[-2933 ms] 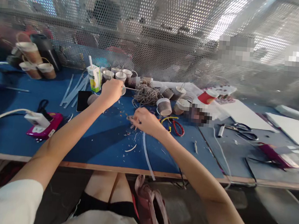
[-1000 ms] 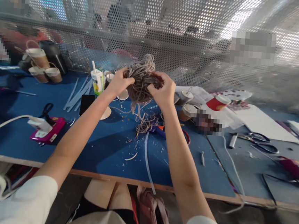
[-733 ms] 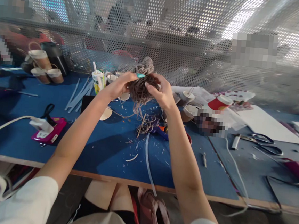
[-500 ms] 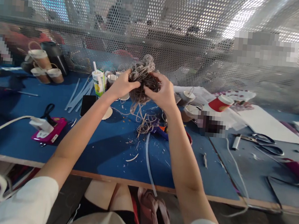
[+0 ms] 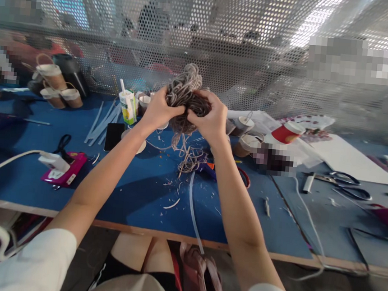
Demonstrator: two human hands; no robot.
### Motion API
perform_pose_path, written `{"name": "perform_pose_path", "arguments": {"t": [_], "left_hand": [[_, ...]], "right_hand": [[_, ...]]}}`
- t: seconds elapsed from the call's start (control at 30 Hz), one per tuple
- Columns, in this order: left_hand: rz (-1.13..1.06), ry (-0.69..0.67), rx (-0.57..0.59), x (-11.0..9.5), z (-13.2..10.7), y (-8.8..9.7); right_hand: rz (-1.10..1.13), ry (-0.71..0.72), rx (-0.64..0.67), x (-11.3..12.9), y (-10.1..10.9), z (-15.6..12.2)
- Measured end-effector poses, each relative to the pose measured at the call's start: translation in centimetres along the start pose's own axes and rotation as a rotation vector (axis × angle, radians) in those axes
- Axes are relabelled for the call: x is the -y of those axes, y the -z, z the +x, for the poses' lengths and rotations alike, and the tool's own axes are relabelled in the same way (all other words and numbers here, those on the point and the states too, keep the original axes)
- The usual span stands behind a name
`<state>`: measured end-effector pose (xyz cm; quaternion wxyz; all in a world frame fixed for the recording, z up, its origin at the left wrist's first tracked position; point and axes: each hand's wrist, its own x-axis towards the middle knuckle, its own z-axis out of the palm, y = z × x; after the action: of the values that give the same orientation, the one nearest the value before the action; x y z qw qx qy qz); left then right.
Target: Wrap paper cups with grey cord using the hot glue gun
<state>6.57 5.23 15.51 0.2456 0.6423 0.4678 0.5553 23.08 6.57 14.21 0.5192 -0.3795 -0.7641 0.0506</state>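
A tangled bundle of grey-brown twine [image 5: 186,92] is held up above the blue table [image 5: 132,190]. My left hand [image 5: 159,111] grips its left side and my right hand [image 5: 210,117] grips its right side, fingers curled into the strands. Loose ends of the twine hang down to a small coil [image 5: 189,158] lying on the table under my hands.
Around them lie a juice carton with a straw [image 5: 128,105], a black phone [image 5: 114,136], several paper cups [image 5: 245,143], a red-and-white cup [image 5: 286,132], scissors [image 5: 345,182], a pink device with a white plug [image 5: 63,170] and a clear tube [image 5: 193,211]. Perforated metal mesh [image 5: 241,68] backs the table.
Both hands left the table, picked up the twine bundle and raised it. Over the last second my fingers have kept working through the strands, and the bundle sits slightly higher.
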Motion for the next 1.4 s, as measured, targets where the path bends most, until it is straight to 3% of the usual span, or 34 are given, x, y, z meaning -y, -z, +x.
{"name": "perform_pose_path", "arguments": {"t": [0.3,0.53,0.73,0.97,1.23,1.4], "left_hand": [[0.026,-0.059,-0.14,1.0,-0.2,-1.2],[-0.069,-0.041,0.02,0.1,0.3,0.2],[-0.141,-0.061,0.067,-0.1,0.5,0.9],[-0.217,-0.014,0.196,-0.5,0.0,1.4],[-0.135,-0.058,0.144,-1.1,-0.2,1.2],[-0.078,-0.064,0.083,-1.4,-0.5,1.0]], "right_hand": [[-0.025,-0.012,-0.014,0.0,-0.7,-0.4],[0.099,-0.005,0.072,-0.8,0.9,0.2],[0.21,0.037,0.136,-0.6,2.2,0.3],[0.206,0.003,0.162,-0.3,2.6,0.4],[0.187,0.0,0.152,0.7,2.5,0.4],[0.037,0.023,0.08,1.7,1.5,-0.1]]}}
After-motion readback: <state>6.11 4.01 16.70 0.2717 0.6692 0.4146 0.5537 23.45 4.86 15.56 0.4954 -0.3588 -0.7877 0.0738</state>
